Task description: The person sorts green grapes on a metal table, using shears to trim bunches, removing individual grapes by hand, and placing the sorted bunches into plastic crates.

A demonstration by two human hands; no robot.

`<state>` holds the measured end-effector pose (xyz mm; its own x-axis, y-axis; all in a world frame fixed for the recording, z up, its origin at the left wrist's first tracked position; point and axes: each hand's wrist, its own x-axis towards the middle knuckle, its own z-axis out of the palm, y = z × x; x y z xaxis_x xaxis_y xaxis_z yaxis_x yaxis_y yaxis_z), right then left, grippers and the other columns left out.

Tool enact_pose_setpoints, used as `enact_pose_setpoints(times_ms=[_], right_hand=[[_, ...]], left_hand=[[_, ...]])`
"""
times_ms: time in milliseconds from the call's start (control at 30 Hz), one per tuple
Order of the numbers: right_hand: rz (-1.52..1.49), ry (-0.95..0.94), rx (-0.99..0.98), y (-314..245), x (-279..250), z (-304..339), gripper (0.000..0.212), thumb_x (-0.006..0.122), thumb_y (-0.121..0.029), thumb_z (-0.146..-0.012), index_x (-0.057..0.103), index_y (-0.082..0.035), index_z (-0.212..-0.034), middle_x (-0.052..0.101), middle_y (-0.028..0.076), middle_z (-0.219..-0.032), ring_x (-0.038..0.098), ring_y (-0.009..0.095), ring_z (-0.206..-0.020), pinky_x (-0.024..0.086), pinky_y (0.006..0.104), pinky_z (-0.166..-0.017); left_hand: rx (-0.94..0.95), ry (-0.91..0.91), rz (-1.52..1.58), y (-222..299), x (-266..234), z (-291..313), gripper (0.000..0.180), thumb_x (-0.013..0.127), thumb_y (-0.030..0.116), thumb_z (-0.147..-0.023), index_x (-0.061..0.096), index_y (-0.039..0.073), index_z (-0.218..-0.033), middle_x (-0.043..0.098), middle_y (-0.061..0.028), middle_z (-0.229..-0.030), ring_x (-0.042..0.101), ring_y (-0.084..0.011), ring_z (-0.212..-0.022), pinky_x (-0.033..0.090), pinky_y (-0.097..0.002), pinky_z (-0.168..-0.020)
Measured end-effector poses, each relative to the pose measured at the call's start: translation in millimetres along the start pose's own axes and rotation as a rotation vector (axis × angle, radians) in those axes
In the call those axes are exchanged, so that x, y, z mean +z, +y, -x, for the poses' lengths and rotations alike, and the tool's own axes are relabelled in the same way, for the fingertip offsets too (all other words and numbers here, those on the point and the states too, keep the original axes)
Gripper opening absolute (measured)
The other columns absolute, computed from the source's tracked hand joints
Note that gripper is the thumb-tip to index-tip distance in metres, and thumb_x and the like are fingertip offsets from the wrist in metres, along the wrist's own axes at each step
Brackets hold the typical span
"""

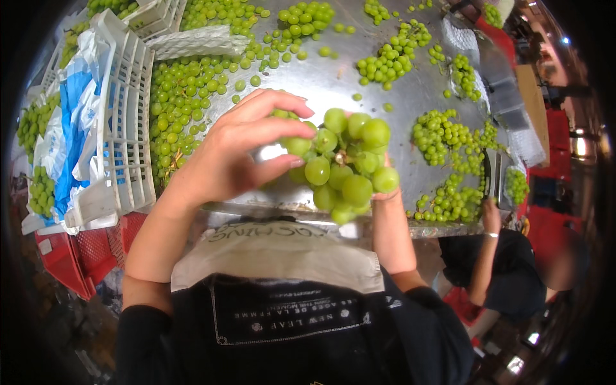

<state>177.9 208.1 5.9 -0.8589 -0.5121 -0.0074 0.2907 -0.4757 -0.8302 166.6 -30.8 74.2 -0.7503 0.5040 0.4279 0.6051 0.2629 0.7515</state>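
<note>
While a white crate [125, 122] lined with blue-and-white plastic sits at the far left, the left hand [240, 151] curls its fingers [282, 125] onto a bunch [343, 163] of green grapes held above the near edge of the steel worktop [333, 77]. The right hand [383, 194] is mostly hidden under the bunch, gripping it from below. Loose grapes [449, 160] lie further right, near another person's arm [487, 247].

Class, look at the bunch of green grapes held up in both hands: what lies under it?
Under the bunch of green grapes shows the shiny metal table, its near edge, and a dark apron with a beige collar. The right hand is mostly covered by the bunch; the left hand shows.
</note>
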Motion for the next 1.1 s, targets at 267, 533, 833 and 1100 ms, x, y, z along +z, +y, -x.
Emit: enact_pose_setpoints(times_ms=[267,533,833,1100], right_hand=[[-0.075,-0.152,-0.168,11.4,-5.9,3.2,0.09,0.074,-0.034,-0.067,0.027,-0.005,-0.138,0.037,0.014,-0.135,0.041,0.027,-0.122,0.036,0.041,-0.101],[-0.247,-0.076,0.067,21.2,-7.7,11.6,0.095,0.071,-0.048,-0.065,0.027,-0.005,-0.138,0.037,0.014,-0.135,0.041,0.028,-0.122,0.036,0.0388,-0.102],[-0.253,-0.052,0.132,15.3,0.5,12.1,0.093,0.069,-0.048,-0.066,0.028,-0.005,-0.137,0.04,0.015,-0.132,0.045,0.03,-0.119,0.039,0.0406,-0.099],[-0.294,-0.011,0.213,12.0,6.2,13.5,0.091,0.068,-0.046,-0.067,0.027,-0.005,-0.137,0.04,0.016,-0.133,0.045,0.031,-0.119,0.04,0.0441,-0.098]], left_hand=[[0.022,0.022,0.115,-6.1,5.5,-2.9,0.027,0.072,-0.001,-0.065,0.064,0.005,-0.091,0.06,-0.0067,-0.097,0.057,-0.0236,-0.1,0.047,-0.0331,-0.084],[-0.174,-0.038,0.338,-6.1,0.6,-10.6,0.026,0.063,-0.003,-0.064,0.066,0.005,-0.088,0.058,-0.0089,-0.103,0.054,-0.0252,-0.104,0.041,-0.0361,-0.092],[-0.12,-0.113,0.267,-3.9,5.5,-10.1,0.02,0.069,0.002,-0.069,0.065,0.004,-0.088,0.057,-0.0076,-0.103,0.054,-0.0219,-0.098,0.043,-0.0324,-0.089],[-0.209,-0.107,0.288,-2.6,9.4,-10.6,0.024,0.063,0.001,-0.067,0.065,0.004,-0.09,0.056,-0.0085,-0.109,0.051,-0.0234,-0.108,0.037,-0.0348,-0.096]])
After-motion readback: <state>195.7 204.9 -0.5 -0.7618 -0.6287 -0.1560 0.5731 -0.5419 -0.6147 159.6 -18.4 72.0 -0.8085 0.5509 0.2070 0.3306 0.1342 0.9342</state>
